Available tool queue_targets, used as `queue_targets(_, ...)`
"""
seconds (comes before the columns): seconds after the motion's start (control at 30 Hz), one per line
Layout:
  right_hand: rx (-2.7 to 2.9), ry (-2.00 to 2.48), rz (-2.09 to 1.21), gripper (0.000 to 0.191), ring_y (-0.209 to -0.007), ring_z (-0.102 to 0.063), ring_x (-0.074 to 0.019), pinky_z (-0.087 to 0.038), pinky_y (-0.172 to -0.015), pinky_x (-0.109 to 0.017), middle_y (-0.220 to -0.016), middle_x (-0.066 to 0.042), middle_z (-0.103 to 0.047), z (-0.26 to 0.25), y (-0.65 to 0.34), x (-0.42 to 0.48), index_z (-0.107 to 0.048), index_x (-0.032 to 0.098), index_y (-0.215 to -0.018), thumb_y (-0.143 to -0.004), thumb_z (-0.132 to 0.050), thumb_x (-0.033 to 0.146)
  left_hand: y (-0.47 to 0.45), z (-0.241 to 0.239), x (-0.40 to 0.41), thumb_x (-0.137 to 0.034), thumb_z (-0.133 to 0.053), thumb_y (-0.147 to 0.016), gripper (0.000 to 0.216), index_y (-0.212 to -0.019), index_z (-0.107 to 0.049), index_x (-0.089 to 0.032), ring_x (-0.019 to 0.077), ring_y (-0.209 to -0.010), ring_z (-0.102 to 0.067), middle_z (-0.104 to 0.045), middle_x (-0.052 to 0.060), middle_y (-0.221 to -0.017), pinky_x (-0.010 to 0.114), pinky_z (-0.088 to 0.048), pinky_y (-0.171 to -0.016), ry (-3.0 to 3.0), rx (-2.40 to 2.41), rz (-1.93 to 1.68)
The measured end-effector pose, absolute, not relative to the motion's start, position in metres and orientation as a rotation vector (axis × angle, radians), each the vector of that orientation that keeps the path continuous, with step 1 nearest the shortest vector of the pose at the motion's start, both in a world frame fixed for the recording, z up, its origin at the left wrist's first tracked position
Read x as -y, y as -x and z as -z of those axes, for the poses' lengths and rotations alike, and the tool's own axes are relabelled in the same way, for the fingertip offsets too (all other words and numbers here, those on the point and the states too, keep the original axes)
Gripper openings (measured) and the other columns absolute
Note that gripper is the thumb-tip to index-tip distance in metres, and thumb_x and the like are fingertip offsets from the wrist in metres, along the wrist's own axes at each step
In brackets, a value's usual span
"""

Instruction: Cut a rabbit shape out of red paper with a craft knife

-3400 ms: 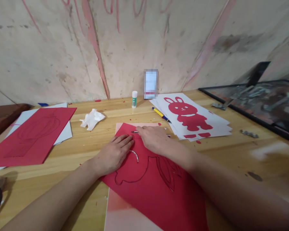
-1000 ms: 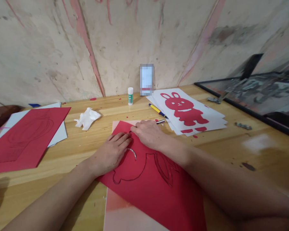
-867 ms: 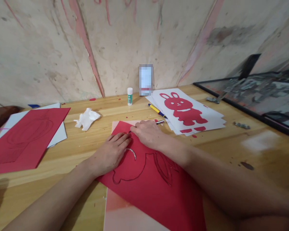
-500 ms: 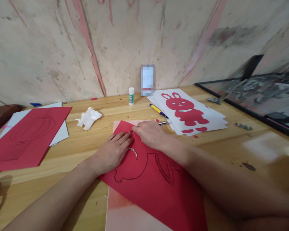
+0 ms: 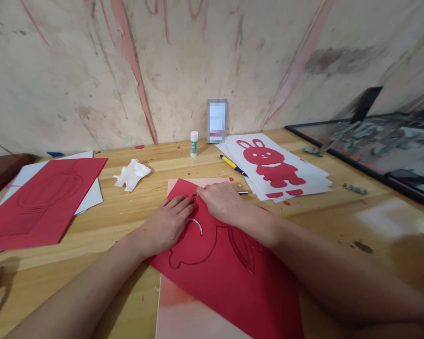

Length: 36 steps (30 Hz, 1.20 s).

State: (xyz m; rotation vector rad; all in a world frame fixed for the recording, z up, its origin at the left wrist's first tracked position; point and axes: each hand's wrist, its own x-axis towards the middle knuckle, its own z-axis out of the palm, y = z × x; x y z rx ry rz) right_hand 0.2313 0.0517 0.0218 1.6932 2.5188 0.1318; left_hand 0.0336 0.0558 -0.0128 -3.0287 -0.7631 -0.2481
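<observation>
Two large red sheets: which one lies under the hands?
The middle red sheet, with the pale curve, under the left hand and right hand; the left sheet lies apart.

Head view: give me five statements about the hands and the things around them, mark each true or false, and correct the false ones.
1. The left hand rests on a red sheet with a dark outline drawn on it. True.
2. The right hand is empty. False: it grips a slim tool.
3. The white-capped tube lies on its side. False: the white-capped tube stands upright.
4. A yellow-and-blue pen lies at the left edge of the white sheets. True.
5. The crumpled white tissue is right of the tube in the picture. False: the crumpled white tissue is left of it.
</observation>
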Motion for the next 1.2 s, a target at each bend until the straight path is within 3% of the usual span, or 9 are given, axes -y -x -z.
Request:
queue_targets(0.17,-2.465,-1.849,-0.144,0.027,-0.082,-0.067,-0.0242,-0.042,-0.062,-0.030,-0.087,-0.015,-0.071,-0.032,-0.230,-0.048,-0.061,0.013,-0.102,-0.088,-0.039,0.017,-0.034,0.011,-0.056,-0.016,-0.037,-0.092,0.044,-0.134,-0.043,-0.008,0.0288,-0.129,-0.041,-0.044,0.015,-0.142,0.047,-0.039,-0.102,3.049,0.762,0.233)
queue_targets(0.47,-2.493,-1.855,0.174,0.027,-0.085,-0.065,-0.0233,-0.039,-0.064,-0.030,-0.093,-0.013,-0.070,-0.028,-0.232,-0.050,-0.059,0.014,-0.104,-0.090,-0.038,0.025,-0.033,0.014,-0.056,-0.017,-0.036,-0.093,0.043,-0.135,-0.043,-0.008,0.0287,-0.128,-0.042,-0.046,0.016,-0.140,0.048,-0.040,-0.102,3.043,0.756,0.270)
queue_targets(1.2,-2.513,-1.778,0.171,0.026,-0.084,-0.066,-0.0248,-0.038,-0.061,-0.030,-0.091,-0.013,-0.071,-0.027,-0.231,-0.052,-0.059,0.016,-0.102,-0.088,-0.038,0.025,-0.033,0.012,-0.057,-0.019,-0.037,-0.093,0.044,-0.135,-0.043,-0.008,0.0291,-0.127,-0.041,-0.045,0.014,-0.142,0.047,-0.039,-0.103,3.041,0.753,0.246)
